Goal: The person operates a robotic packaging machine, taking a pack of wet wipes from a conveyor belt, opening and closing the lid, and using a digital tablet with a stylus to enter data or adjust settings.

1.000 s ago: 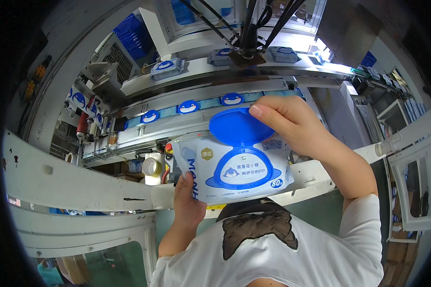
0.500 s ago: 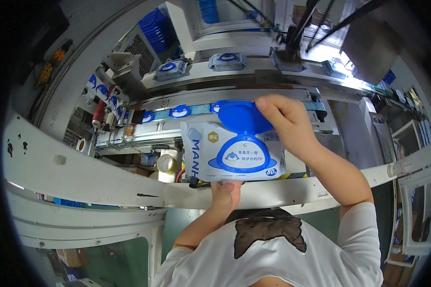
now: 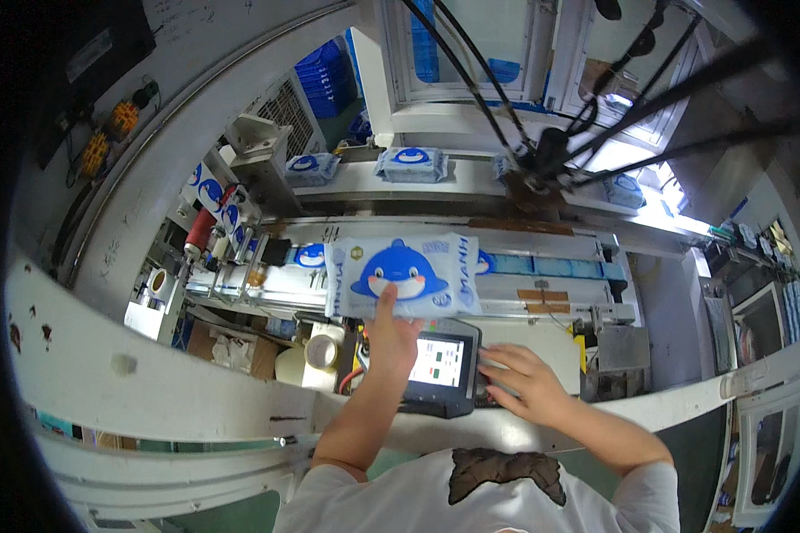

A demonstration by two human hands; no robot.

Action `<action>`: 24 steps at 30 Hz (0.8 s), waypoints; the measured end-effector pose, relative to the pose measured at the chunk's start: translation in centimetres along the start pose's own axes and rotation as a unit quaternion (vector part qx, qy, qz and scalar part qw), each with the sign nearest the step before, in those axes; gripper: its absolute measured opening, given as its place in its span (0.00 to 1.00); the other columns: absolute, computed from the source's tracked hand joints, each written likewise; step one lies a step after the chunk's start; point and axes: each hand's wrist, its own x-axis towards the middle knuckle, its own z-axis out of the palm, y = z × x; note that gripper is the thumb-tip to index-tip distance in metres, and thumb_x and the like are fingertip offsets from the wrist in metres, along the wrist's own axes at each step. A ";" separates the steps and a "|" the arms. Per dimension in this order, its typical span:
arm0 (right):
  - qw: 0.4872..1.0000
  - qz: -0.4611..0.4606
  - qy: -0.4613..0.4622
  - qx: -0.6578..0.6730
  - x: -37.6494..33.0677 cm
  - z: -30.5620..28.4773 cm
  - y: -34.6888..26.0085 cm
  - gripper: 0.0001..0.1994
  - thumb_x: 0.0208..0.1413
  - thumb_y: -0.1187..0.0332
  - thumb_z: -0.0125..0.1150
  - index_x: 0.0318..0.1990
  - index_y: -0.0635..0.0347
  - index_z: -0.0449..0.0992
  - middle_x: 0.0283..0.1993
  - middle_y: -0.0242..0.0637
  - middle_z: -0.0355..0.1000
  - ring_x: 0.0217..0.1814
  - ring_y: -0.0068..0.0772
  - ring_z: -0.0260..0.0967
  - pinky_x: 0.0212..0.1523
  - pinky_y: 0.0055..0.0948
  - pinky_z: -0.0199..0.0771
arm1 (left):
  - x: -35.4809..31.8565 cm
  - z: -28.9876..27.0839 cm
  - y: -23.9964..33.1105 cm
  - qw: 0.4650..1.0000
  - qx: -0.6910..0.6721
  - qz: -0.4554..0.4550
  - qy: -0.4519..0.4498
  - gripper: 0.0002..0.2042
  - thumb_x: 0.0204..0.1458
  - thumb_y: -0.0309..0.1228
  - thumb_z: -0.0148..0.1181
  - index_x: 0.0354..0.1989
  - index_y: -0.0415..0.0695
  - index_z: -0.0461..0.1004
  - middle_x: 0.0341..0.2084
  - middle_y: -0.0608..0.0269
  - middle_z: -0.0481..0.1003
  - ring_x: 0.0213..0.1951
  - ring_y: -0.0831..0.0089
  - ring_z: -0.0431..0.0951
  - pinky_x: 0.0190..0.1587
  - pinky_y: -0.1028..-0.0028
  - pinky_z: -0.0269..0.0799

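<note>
My left hand (image 3: 389, 329) holds up a white and blue wet-wipe pack (image 3: 404, 276) by its lower edge, its whale-picture side facing me, above the conveyor. My right hand (image 3: 524, 380) rests, fingers spread, on the right edge of a dark touch-screen control panel (image 3: 442, 367) just below the pack. It holds nothing.
A lower belt (image 3: 542, 266) carries blue lids; an upper belt (image 3: 471, 189) carries more wipe packs (image 3: 410, 163). A black delta-arm picker (image 3: 542, 147) hangs above at right. Tape rolls (image 3: 322, 351) lie below left, and a white curved rail (image 3: 151, 391) runs in front of me.
The pack has been turned from its blue-lid side to its whale side. My right hand let go of the lid and dropped to the control panel; only my left hand holds the pack.
</note>
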 end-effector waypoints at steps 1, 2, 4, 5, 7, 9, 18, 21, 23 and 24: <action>0.998 0.056 0.000 0.003 -2.0 0.9 1.4 0.17 0.45 0.71 0.61 0.45 0.62 0.72 0.53 0.46 0.66 0.55 0.49 0.62 0.54 0.41 0.64 | 2.1 0.3 0.4 0.999 0.001 0.014 0.029 0.37 0.45 0.30 0.64 0.60 0.51 0.46 0.55 0.58 0.61 0.55 0.58 0.64 0.58 0.48 0.55; 0.993 0.115 -0.008 -0.020 -4.0 2.1 2.8 0.16 0.44 0.71 0.61 0.43 0.62 0.73 0.52 0.46 0.66 0.54 0.49 0.62 0.54 0.41 0.64 | 4.3 1.0 1.2 1.000 0.006 0.013 0.016 0.42 0.43 0.30 0.67 0.61 0.51 0.40 0.57 0.58 0.58 0.56 0.57 0.63 0.57 0.47 0.56; 0.977 0.201 -0.012 -0.068 -8.0 4.3 4.4 0.14 0.43 0.69 0.63 0.40 0.62 0.74 0.51 0.46 0.66 0.53 0.51 0.61 0.54 0.43 0.63 | 10.2 0.5 1.5 1.000 0.001 0.008 -0.005 0.35 0.43 0.32 0.67 0.58 0.48 0.53 0.54 0.57 0.63 0.55 0.57 0.65 0.55 0.49 0.61; 0.970 0.227 -0.006 -0.091 -9.2 5.5 4.8 0.14 0.43 0.67 0.63 0.38 0.63 0.74 0.50 0.47 0.67 0.53 0.52 0.61 0.53 0.44 0.63 | 13.3 -0.3 1.8 1.000 -0.006 -0.008 -0.028 0.31 0.43 0.33 0.67 0.55 0.47 0.58 0.52 0.56 0.65 0.54 0.57 0.66 0.54 0.51 0.62; 0.955 0.248 0.013 -0.164 -9.8 6.3 3.7 0.14 0.43 0.65 0.62 0.38 0.61 0.75 0.50 0.47 0.66 0.54 0.53 0.60 0.54 0.46 0.61 | 20.3 -1.2 0.7 0.996 0.007 -0.070 0.054 0.27 0.45 0.42 0.64 0.52 0.46 0.65 0.49 0.59 0.69 0.52 0.61 0.69 0.55 0.58 0.63; 0.941 0.289 0.000 -0.174 -11.3 8.5 4.5 0.15 0.43 0.63 0.60 0.39 0.59 0.74 0.50 0.47 0.66 0.53 0.50 0.60 0.53 0.47 0.61 | 27.2 -3.1 -1.2 0.991 0.051 -0.111 0.061 0.36 0.34 0.45 0.72 0.52 0.43 0.64 0.50 0.60 0.68 0.50 0.62 0.68 0.49 0.60 0.64; 0.921 0.358 -0.001 -0.153 -9.0 7.7 3.8 0.15 0.46 0.69 0.54 0.43 0.60 0.72 0.51 0.47 0.65 0.54 0.53 0.60 0.54 0.46 0.60 | 45.6 1.2 -3.2 0.958 0.157 0.047 0.233 0.40 0.34 0.42 0.74 0.51 0.30 0.59 0.44 0.48 0.69 0.43 0.59 0.72 0.45 0.63 0.71; 0.921 0.360 0.005 -0.150 -9.2 7.7 4.1 0.14 0.45 0.69 0.54 0.42 0.59 0.73 0.51 0.46 0.66 0.54 0.53 0.60 0.53 0.45 0.61 | 48.9 -1.4 -2.3 0.907 0.235 0.038 0.349 0.48 0.31 0.40 0.75 0.56 0.30 0.47 0.49 0.42 0.64 0.46 0.53 0.71 0.46 0.61 0.73; 0.922 0.353 -0.005 -0.159 -9.7 8.0 4.3 0.14 0.45 0.70 0.54 0.42 0.58 0.73 0.51 0.46 0.66 0.53 0.52 0.61 0.53 0.45 0.61 | 49.4 -3.8 -1.9 0.917 0.137 0.085 0.365 0.46 0.32 0.36 0.74 0.57 0.35 0.47 0.52 0.41 0.60 0.48 0.50 0.69 0.47 0.61 0.72; 0.919 0.359 0.000 -0.160 -9.2 7.9 3.9 0.15 0.44 0.69 0.54 0.42 0.57 0.73 0.52 0.46 0.66 0.53 0.52 0.60 0.53 0.46 0.61 | 48.3 -1.9 -1.7 0.878 0.247 0.040 0.409 0.44 0.33 0.35 0.73 0.56 0.36 0.48 0.53 0.41 0.58 0.50 0.50 0.68 0.48 0.61 0.72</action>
